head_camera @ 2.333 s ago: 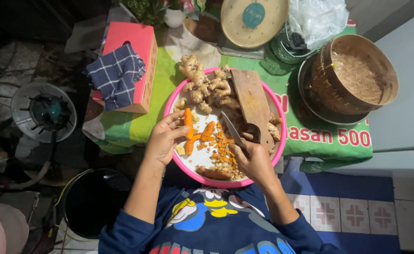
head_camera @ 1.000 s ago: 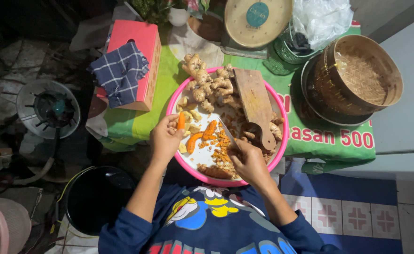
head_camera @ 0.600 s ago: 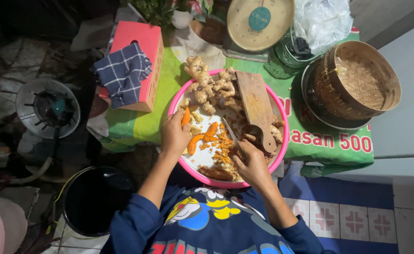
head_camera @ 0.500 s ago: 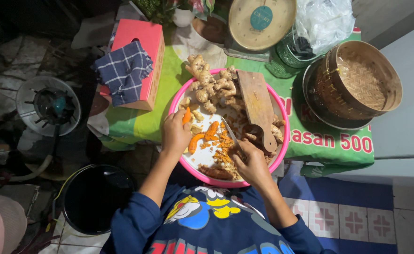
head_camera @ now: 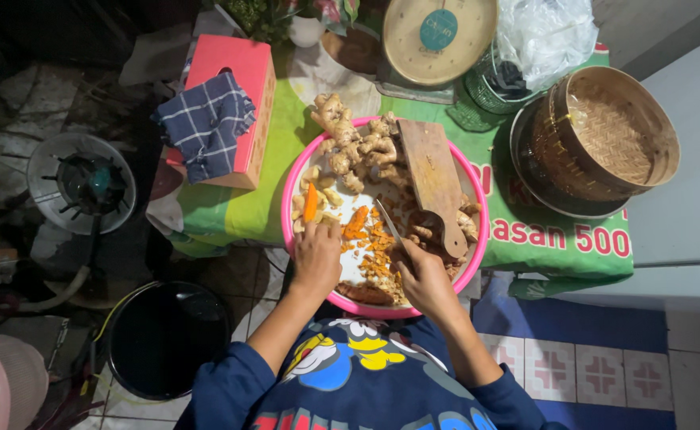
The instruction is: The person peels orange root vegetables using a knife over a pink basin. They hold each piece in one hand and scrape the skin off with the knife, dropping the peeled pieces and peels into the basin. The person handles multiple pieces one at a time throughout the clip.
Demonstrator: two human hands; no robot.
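Pink basin partly hides knife under right hand.

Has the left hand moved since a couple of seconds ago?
Yes. The left hand has shifted toward the pink basin's left rim, holding an orange root piece, away from the wooden board.

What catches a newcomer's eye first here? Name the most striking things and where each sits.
The round pink basin at the centre, piled with pale ginger roots and bright orange turmeric slices, with a wooden cutting board lying across it. At its near rim the left hand holds an orange root piece and the right hand a small knife. A woven bamboo steamer stands to the right.
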